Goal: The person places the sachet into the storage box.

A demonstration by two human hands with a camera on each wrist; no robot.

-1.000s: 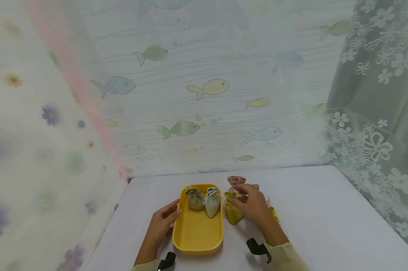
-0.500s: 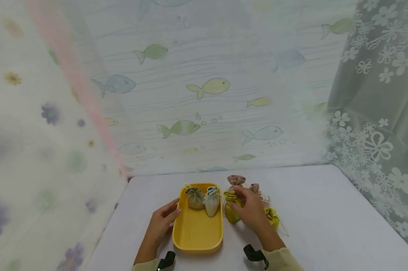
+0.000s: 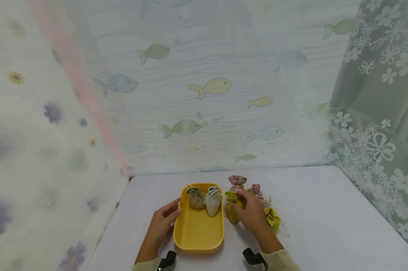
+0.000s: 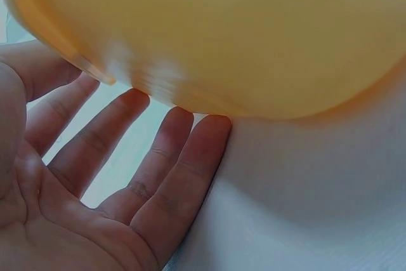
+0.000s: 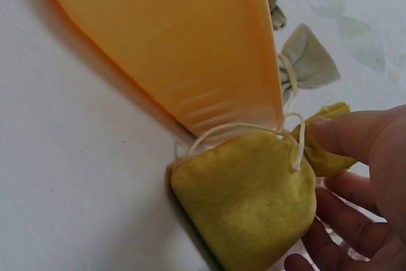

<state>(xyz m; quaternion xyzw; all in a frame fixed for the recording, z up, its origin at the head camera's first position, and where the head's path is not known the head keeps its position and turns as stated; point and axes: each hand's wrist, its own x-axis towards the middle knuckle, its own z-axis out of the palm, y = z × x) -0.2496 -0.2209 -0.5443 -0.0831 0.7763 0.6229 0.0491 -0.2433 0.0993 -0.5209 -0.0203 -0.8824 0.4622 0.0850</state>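
A yellow tray (image 3: 198, 235) stands on the white table in the head view. Two small drawstring pouches sit at its far end: an olive-brown pouch (image 3: 197, 198) and a pale grey pouch (image 3: 213, 203). My left hand (image 3: 161, 222) rests against the tray's left side; in the left wrist view its fairly straight fingers (image 4: 168, 138) touch the outer wall. Just right of the tray, my right hand (image 3: 252, 212) pinches the gathered neck of a mustard-yellow drawstring pouch (image 5: 247, 201) between thumb and fingers. Its cream cord loops against the tray wall.
Behind the right hand lie two pink pouches, one pink pouch (image 3: 237, 181) farther back and another pink pouch (image 3: 255, 190) beside it. A second yellow pouch (image 3: 272, 218) lies right of the wrist. A fish-printed curtain (image 3: 204, 113) hangs behind the table.
My right hand has shifted slightly left and its fingers have drawn in around the yellow pouch's neck. More of the second yellow pouch shows. The left hand and tray have stayed put.
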